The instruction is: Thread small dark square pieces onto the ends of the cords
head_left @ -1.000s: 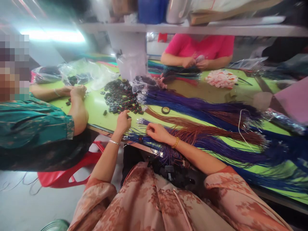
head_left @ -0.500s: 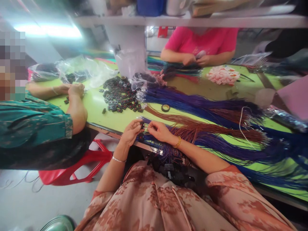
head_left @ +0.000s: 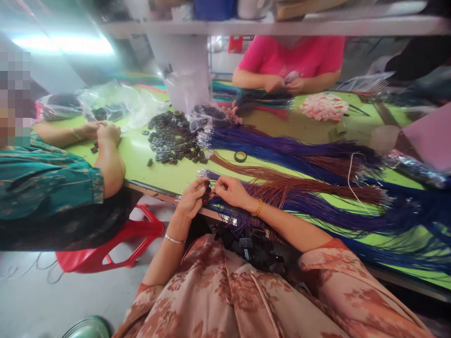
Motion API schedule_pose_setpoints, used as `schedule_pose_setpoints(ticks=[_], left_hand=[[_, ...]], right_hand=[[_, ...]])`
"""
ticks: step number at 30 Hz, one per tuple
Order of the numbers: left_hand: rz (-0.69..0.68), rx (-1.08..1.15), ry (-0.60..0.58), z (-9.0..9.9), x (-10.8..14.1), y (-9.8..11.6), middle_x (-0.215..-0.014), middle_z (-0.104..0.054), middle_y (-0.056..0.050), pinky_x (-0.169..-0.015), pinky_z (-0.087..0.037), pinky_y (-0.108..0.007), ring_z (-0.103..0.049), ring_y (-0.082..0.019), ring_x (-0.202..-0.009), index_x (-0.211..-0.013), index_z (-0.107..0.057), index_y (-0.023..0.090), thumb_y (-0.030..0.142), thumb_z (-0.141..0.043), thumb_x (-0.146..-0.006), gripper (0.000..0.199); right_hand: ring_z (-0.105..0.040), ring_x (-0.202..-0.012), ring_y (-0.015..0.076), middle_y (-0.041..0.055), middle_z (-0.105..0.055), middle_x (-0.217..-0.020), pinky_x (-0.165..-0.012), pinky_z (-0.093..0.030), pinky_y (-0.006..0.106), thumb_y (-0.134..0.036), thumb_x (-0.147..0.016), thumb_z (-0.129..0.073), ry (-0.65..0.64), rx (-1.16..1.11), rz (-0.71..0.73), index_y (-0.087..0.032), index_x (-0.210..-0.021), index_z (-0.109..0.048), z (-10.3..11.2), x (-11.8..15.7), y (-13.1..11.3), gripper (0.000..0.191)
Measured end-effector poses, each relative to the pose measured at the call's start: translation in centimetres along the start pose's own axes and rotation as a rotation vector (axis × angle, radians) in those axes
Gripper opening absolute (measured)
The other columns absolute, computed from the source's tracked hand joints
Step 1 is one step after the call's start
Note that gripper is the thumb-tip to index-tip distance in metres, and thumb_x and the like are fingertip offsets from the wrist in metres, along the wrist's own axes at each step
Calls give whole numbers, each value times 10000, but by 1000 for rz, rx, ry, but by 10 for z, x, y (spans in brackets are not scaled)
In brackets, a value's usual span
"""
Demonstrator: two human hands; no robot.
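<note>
My left hand (head_left: 192, 197) grips a small black connector (head_left: 206, 193) with red marks, close to the table's front edge. Just right of it, my right hand (head_left: 230, 191) is pinched at the connector's side; a thin wire seems to be between its fingertips, too small to make out clearly. Purple wires (head_left: 299, 206) and brown wires (head_left: 282, 180) run across the table to the right of my hands. Black connectors (head_left: 174, 138) lie in a heap behind my left hand. Some black parts (head_left: 250, 249) rest at my lap.
A roll of black tape (head_left: 240, 156) lies behind my hands. At the left a person in a teal top (head_left: 63, 164) works beside a red stool (head_left: 144, 239). Across the table sits a person in pink (head_left: 289, 61), near pale pink pieces (head_left: 324, 107). A shelf (head_left: 317, 28) spans overhead.
The whole view has shifted slightly. The connector in my left hand is turned a little, and my right fingertips are closer to it.
</note>
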State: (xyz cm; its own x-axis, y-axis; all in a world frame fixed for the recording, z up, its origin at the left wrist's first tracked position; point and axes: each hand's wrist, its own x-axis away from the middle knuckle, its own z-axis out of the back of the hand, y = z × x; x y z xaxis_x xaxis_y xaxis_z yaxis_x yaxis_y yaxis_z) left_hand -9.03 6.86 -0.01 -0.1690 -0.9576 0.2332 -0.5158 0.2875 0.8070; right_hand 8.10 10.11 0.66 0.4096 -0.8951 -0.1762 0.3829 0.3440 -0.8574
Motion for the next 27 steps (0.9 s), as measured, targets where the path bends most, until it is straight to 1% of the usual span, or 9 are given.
schedule_pose_setpoints(ticks=[4, 8, 10, 14, 16, 19, 23, 25, 27], left_hand=[[-27, -13, 2, -2, 1, -1, -901, -652, -34, -698, -566, -256, -640, -126, -740, -1025, -643, 183, 211, -782, -674, 378], [-60, -48, 50, -5, 3, -5, -879, -660, -27, -672, -565, -233, -630, -110, -714, -1006, -661, 179, 221, -805, -646, 390], [-75, -71, 78, -5, 3, -9, -843, -665, -25, -645, -560, -224, -622, -105, -683, -1004, -667, 176, 235, -813, -635, 401], [-77, -76, 136, -5, 4, -18, -778, -671, -21, -607, -552, -233, -626, -113, -637, -994, -664, 164, 281, -821, -626, 417], [-83, -51, 180, -5, 5, -20, -780, -678, -21, -598, -552, -240, -634, -119, -633, -980, -661, 166, 288, -830, -609, 426], [-105, -32, 227, -6, 6, -23, -805, -685, -22, -593, -546, -235, -638, -119, -647, -958, -659, 166, 282, -837, -589, 426], [-107, -44, 232, -9, 8, -24, -798, -683, -26, -580, -534, -218, -625, -107, -634, -954, -655, 150, 279, -834, -586, 429], [-106, -48, 238, -9, 11, -24, -793, -676, -25, -578, -540, -221, -625, -110, -639, -951, -650, 147, 279, -833, -583, 431], [-104, -45, 254, -8, 15, -23, -802, -665, -18, -594, -553, -237, -635, -121, -667, -958, -641, 152, 273, -827, -586, 433]], right_hand=[[-377, -524, 87, -44, -486, -561, -525, -276, 218, -253, -744, -529, -18, 40, -23, -172, -656, -531, 0, 1, -2, 120], [-368, -516, 88, -45, -476, -556, -518, -261, 220, -256, -757, -529, -34, 85, 1, -175, -664, -528, 0, 2, -3, 123], [-382, -535, 94, -33, -494, -582, -532, -269, 224, -251, -766, -529, -46, 123, 53, -176, -670, -522, 0, 3, -4, 122], [-448, -625, 124, 22, -562, -688, -598, -309, 243, -225, -798, -502, -62, 226, 212, -171, -712, -543, 1, 3, -6, 109], [-469, -652, 134, 38, -583, -723, -620, -323, 247, -215, -819, -480, -83, 242, 243, -168, -749, -563, 3, 3, -6, 119], [-469, -635, 132, 35, -594, -718, -609, -318, 246, -204, -816, -486, -117, 242, 209, -165, -761, -575, 3, 4, -8, 112], [-448, -598, 123, 23, -588, -677, -576, -292, 244, -201, -796, -521, -130, 257, 154, -156, -728, -577, 1, 5, -10, 99], [-446, -582, 115, 11, -586, -657, -567, -287, 237, -195, -797, -523, -155, 250, 153, -155, -725, -586, 3, 4, -10, 103], [-472, -601, 113, 9, -606, -678, -582, -303, 228, -192, -820, -503, -159, 241, 150, -154, -746, -604, 9, -1, -9, 131]])
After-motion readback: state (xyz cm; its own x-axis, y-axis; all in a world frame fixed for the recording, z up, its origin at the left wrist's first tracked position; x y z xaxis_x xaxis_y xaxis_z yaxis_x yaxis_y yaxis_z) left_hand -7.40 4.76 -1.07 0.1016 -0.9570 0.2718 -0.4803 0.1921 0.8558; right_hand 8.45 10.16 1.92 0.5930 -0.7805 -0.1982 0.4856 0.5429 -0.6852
